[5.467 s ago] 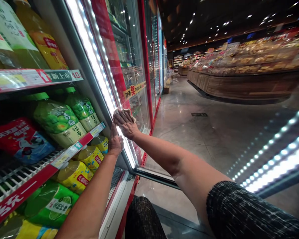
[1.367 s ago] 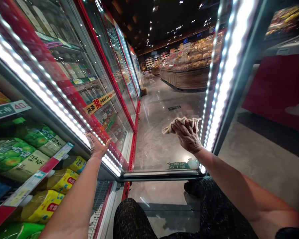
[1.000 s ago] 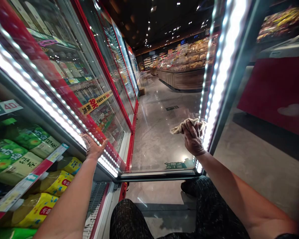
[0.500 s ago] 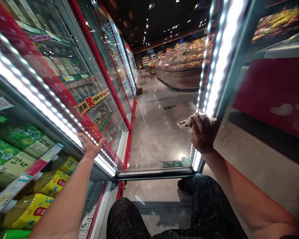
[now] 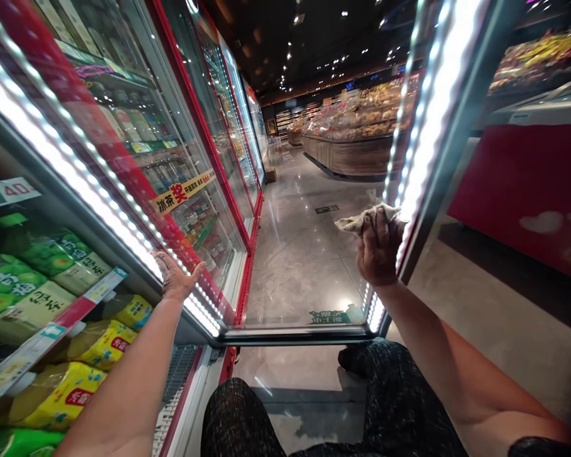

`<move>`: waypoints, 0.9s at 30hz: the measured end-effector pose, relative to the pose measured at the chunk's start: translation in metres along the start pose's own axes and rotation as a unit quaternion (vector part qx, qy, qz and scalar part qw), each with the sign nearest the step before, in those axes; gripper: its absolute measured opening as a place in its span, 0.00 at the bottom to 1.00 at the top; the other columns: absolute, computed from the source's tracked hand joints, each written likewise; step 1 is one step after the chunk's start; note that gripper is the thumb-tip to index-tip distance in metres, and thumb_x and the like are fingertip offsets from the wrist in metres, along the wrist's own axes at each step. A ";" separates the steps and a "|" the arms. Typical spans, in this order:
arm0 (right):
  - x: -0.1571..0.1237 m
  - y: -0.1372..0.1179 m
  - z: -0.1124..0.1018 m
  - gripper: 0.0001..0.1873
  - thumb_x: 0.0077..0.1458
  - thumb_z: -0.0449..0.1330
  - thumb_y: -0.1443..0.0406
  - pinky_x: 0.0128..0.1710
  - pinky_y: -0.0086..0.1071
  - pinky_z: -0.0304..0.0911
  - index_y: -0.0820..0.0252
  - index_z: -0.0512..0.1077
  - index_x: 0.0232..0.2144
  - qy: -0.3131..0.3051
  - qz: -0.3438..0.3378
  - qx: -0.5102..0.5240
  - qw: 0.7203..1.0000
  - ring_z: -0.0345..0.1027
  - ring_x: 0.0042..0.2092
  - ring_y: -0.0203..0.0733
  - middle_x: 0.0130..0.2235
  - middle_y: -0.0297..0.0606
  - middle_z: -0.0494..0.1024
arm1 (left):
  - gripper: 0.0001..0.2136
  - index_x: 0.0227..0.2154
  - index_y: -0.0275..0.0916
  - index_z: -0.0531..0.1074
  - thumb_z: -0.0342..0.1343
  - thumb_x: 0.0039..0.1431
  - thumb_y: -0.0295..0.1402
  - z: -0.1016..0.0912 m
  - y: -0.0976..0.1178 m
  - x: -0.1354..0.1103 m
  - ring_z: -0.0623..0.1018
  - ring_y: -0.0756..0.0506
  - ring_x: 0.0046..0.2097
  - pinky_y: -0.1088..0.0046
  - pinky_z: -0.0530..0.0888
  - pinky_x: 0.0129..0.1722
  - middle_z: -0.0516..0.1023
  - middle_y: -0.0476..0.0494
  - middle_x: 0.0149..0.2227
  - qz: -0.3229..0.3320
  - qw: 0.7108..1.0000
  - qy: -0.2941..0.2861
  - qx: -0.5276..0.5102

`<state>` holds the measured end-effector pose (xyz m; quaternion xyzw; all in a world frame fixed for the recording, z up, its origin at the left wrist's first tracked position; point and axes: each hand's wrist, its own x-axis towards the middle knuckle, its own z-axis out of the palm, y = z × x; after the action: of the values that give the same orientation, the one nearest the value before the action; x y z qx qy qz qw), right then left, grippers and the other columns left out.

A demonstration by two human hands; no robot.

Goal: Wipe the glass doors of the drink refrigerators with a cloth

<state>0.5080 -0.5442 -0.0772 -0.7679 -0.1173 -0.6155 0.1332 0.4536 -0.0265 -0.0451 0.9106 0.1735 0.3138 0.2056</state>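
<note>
An open glass cooler door with bright light strips along both sides stands in front of me. My right hand presses a crumpled, whitish cloth against the glass, beside the right light strip. Its fingers lie bent over the cloth, and part of the cloth is hidden beneath them. At the door's left side, my left hand rests on the lit edge, thumb spread away over the glass. It holds no loose object.
Left of me, cooler shelves carry green-labelled bottles and yellow-labelled bottles. Red-framed coolers line the left side beyond the glass. A wood-sided display stands farther off, a red-sided case to the right. My knees are below the door.
My right hand has moved slightly left with the cloth, and its wrist has turned. The view has shifted a little; my left hand keeps its place on the door's edge.
</note>
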 end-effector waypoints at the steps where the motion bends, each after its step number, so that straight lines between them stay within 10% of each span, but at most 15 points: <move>1: -0.004 -0.002 0.001 0.30 0.68 0.53 0.64 0.68 0.64 0.50 0.60 0.58 0.70 0.008 -0.004 0.000 1.000 0.47 0.73 0.62 0.70 0.55 0.59 | 0.66 0.69 0.12 0.30 0.62 0.48 0.58 0.000 0.000 0.000 0.27 0.34 0.74 0.57 0.37 0.73 0.25 0.16 0.73 -0.003 1.000 -0.001 -0.002; 27: 0.009 -0.070 0.019 0.31 0.66 0.54 0.63 0.71 0.65 0.38 0.53 0.59 0.70 -0.075 -0.017 0.081 0.994 0.38 0.75 0.61 0.72 0.46 0.57 | 0.57 0.74 0.33 0.32 0.62 0.54 0.53 -0.005 0.006 -0.007 0.32 0.31 0.75 0.51 0.48 0.72 0.27 0.29 0.75 0.014 1.000 0.008 -0.022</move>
<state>0.5033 -0.4714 -0.0677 -0.7967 -0.1895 -0.5465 0.1752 0.4469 -0.0337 -0.0420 0.9057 0.1553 0.3280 0.2193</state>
